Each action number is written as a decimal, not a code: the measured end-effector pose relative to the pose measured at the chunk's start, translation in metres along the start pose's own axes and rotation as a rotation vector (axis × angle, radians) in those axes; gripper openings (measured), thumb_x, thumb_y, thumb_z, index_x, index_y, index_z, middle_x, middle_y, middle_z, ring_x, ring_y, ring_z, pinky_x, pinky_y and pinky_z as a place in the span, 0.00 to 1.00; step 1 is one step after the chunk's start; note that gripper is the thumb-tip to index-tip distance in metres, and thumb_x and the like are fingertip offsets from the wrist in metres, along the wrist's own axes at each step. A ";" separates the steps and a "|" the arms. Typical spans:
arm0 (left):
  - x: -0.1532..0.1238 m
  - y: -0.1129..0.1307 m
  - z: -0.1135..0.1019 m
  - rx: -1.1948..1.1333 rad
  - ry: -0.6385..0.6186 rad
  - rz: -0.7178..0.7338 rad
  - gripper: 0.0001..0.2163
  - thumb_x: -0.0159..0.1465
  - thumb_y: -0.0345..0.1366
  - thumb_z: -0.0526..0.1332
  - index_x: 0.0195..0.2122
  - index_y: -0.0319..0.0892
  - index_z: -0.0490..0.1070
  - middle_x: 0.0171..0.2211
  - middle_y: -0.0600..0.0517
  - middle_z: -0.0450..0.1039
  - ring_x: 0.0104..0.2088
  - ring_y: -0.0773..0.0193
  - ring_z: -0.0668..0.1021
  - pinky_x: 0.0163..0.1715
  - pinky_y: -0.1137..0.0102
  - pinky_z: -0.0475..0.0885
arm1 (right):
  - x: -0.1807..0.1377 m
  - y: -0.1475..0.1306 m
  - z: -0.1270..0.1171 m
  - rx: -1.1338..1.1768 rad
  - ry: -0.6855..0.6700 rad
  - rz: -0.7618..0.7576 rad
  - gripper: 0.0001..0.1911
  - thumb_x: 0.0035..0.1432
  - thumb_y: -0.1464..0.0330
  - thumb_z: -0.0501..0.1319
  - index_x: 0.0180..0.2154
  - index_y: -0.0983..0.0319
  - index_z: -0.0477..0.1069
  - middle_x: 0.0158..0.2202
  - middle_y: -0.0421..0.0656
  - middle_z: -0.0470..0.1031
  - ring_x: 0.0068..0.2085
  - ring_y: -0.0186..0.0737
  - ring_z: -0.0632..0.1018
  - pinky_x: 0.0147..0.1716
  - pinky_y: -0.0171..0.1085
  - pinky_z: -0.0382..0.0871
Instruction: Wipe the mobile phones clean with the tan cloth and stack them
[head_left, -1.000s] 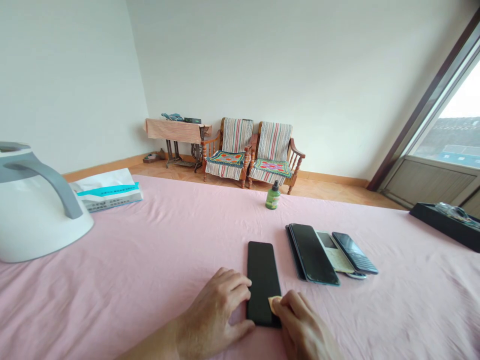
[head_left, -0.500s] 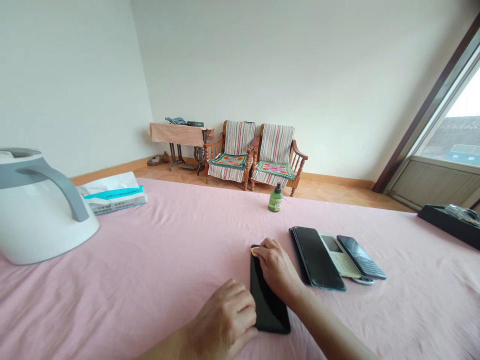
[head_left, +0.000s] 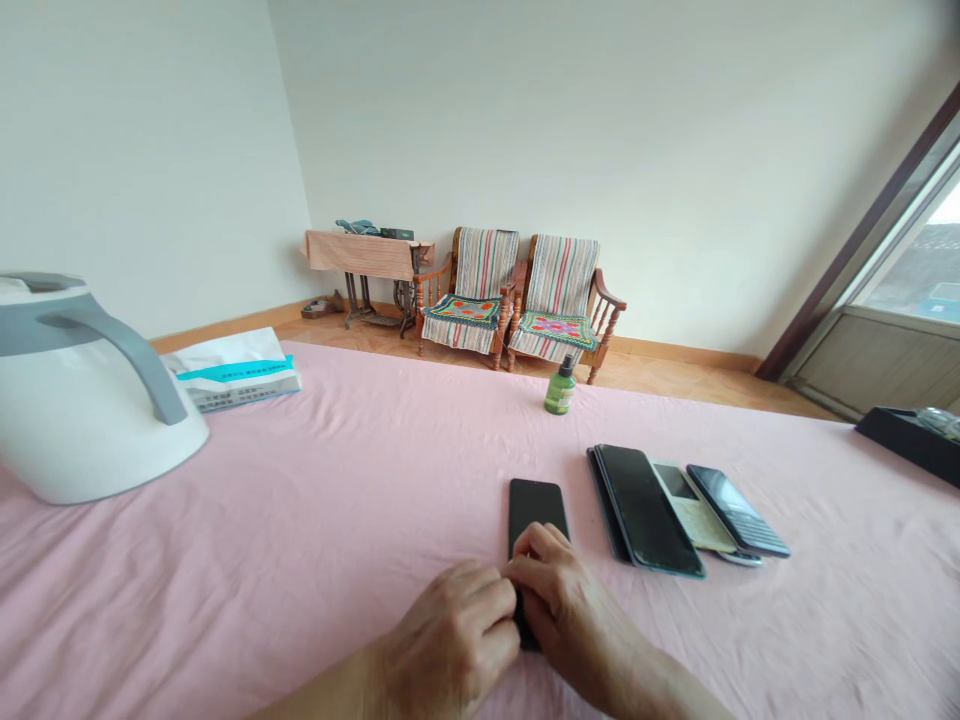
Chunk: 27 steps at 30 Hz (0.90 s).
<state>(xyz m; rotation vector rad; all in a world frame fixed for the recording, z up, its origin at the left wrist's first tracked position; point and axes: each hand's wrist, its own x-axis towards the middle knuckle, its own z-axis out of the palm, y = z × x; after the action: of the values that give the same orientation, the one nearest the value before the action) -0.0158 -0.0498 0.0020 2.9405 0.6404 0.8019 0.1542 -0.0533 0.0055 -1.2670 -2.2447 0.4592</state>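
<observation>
A black smartphone [head_left: 536,505] lies face up on the pink cloth, its lower part mostly covered by my hands. My left hand [head_left: 457,625] is curled closed at the phone's left edge, fingertips hidden against it. Over the lower half of the screen, my right hand [head_left: 559,595] is closed, its thumb side meeting my left fingers. Whatever it pinches is hidden now; half a second ago a small tan pad showed under its fingertips. To the right lie stacked dark smartphones [head_left: 649,510], a pale phone-like device [head_left: 697,510] and a dark keypad phone [head_left: 739,510].
A green spray bottle [head_left: 560,387] stands near the far edge of the pink cloth [head_left: 360,470]. On the left are a white and grey kettle [head_left: 97,420] and a tissue pack [head_left: 240,372]. A black tray [head_left: 911,440] sits at far right; two wooden chairs [head_left: 559,310] stand beyond.
My right hand has slid down the phone from its top end to beside my left hand. The tan pad is out of sight. My left hand stays by the phone's edge.
</observation>
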 end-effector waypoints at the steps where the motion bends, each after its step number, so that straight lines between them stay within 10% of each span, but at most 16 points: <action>1: 0.000 0.000 0.000 0.009 -0.010 -0.002 0.14 0.68 0.28 0.50 0.26 0.40 0.67 0.29 0.51 0.70 0.30 0.65 0.71 0.31 0.69 0.67 | 0.000 0.001 0.000 0.007 0.000 0.006 0.17 0.52 0.85 0.52 0.30 0.61 0.73 0.35 0.43 0.68 0.38 0.38 0.68 0.38 0.35 0.65; 12: -0.003 -0.010 0.005 0.022 -0.046 -0.065 0.12 0.65 0.29 0.56 0.23 0.41 0.63 0.21 0.56 0.65 0.25 0.67 0.68 0.27 0.69 0.59 | 0.057 0.054 -0.002 -0.105 0.184 0.062 0.16 0.53 0.84 0.51 0.32 0.64 0.74 0.34 0.44 0.68 0.39 0.38 0.70 0.43 0.38 0.65; 22: 0.002 -0.007 0.001 -0.185 -0.030 -0.364 0.09 0.54 0.24 0.62 0.31 0.43 0.62 0.31 0.54 0.68 0.34 0.61 0.72 0.35 0.67 0.68 | -0.010 0.001 0.006 0.035 0.123 0.026 0.18 0.52 0.86 0.51 0.31 0.62 0.72 0.34 0.43 0.69 0.37 0.38 0.70 0.35 0.35 0.66; 27: 0.005 -0.009 0.000 -0.339 -0.011 -0.359 0.32 0.50 0.20 0.60 0.56 0.44 0.55 0.50 0.49 0.67 0.51 0.58 0.70 0.53 0.60 0.65 | -0.021 -0.006 0.011 0.016 0.155 -0.019 0.15 0.54 0.84 0.53 0.30 0.61 0.72 0.33 0.43 0.70 0.36 0.39 0.70 0.34 0.35 0.66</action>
<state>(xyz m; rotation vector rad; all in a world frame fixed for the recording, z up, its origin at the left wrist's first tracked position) -0.0157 -0.0392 0.0035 2.4305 0.8970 0.7649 0.1525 -0.0743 -0.0064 -1.2286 -2.1177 0.3582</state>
